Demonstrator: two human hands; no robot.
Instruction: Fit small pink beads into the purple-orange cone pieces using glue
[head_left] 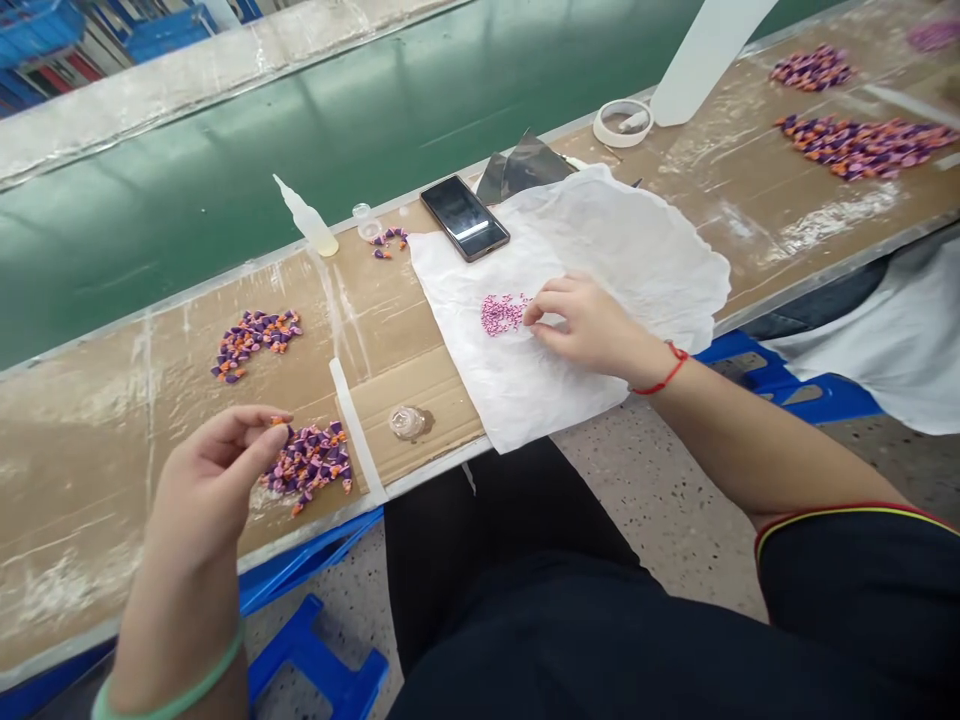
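Note:
My left hand [217, 470] is closed in a pinch at the edge of a pile of small purple, pink and orange pieces [311, 460]. One small orange and purple piece [280, 421] shows at its fingertips. My right hand [581, 320] hovers low over a white cloth [480, 390], thumb and forefinger brought together beside a small heap of tiny pink-and-white bits [501, 314]. Whatever its fingertips hold is too small to make out. Between my hands, a small clear glass pot [407, 422] stands on the cardboard.
A phone [465, 217] lies on the cloth's far edge. Left of it are a dropper bottle [307, 220], a small clear cup [367, 222] and another pile of pieces [255, 340]. A tape roll [624, 123] and more piles [862, 145] lie right. A green belt [300, 130] runs behind.

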